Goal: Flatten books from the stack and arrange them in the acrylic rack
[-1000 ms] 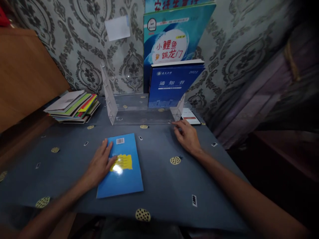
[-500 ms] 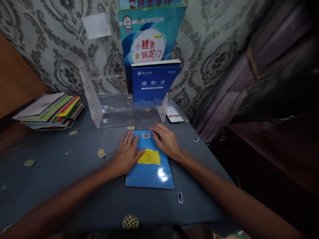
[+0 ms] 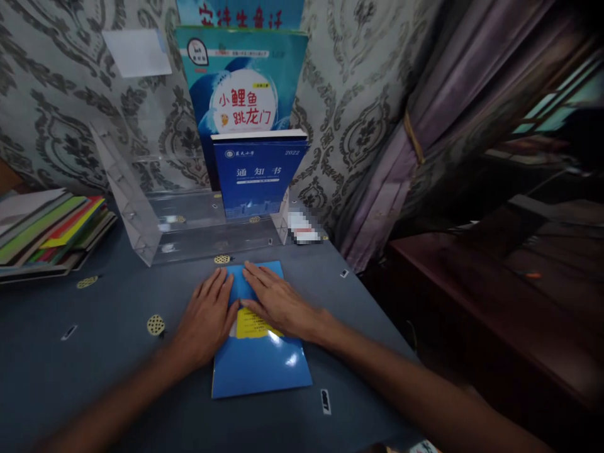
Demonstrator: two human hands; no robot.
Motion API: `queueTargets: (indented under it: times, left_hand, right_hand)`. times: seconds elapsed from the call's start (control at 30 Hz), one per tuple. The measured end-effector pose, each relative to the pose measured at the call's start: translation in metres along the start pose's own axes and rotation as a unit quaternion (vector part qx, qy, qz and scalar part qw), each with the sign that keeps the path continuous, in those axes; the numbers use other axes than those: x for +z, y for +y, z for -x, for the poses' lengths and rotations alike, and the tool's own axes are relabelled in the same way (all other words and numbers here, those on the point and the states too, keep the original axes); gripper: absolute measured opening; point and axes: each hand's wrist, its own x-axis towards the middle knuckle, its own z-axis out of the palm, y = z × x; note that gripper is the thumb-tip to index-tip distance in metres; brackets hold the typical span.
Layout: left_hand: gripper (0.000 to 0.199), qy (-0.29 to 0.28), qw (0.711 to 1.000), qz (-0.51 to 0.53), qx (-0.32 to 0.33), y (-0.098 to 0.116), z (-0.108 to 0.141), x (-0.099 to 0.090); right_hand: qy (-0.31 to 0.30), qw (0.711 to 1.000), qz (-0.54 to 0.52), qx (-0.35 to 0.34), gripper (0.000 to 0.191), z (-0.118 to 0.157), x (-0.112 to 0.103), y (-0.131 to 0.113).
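Note:
A blue book with a yellow patch lies flat on the grey patterned tablecloth. My left hand rests on the book's left edge, fingers stretched out and pointing away from me. Across the upper right part of the cover lies my right hand, its fingers extended too, with the thumb near my left thumb. The barcode at the top of the cover is hidden under the right hand. Just beyond the book stands a clear rack, which holds a dark blue booklet and a teal book behind it.
At the left is a stack of books and papers. A small white item, partly blurred out, lies right of the rack. The table's right edge runs diagonally, with a purple curtain and a dark red surface past it.
My right hand has come down flat over the top of the book and covers the barcode. The view has swung right, so the rack and book appear further left.

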Motion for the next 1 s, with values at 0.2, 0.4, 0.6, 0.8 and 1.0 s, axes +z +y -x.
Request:
queueTargets:
  times: [0.2,0.4,0.6,0.8,1.0]
  left_hand:
    - [0.061,-0.007,1.000,-0.014,-0.008,0.001,0.003,0.001]
    - [0.053,-0.059,0.990,0.007,0.128,-0.002,-0.018,-0.011]
    - [0.055,-0.110,0.979,0.007,0.172,0.005,-0.051,-0.015]
    - [0.063,-0.087,0.994,-0.053,0.027,0.010,-0.039,-0.016]
    - [0.059,-0.078,0.996,-0.050,0.004,0.001,-0.030,-0.019]
  right_hand:
    - [0.076,0.990,0.046,0.111,0.059,0.016,0.002,0.012]
    - [0.101,0.988,0.062,0.098,0.055,0.020,0.002,0.018]
    - [0.094,0.989,0.072,0.088,0.049,0.017,0.002,0.017]
    - [0.075,0.990,0.065,0.100,0.048,0.018,-0.002,0.015]
    - [0.077,0.991,0.053,0.094,0.046,0.018,-0.003,0.019]
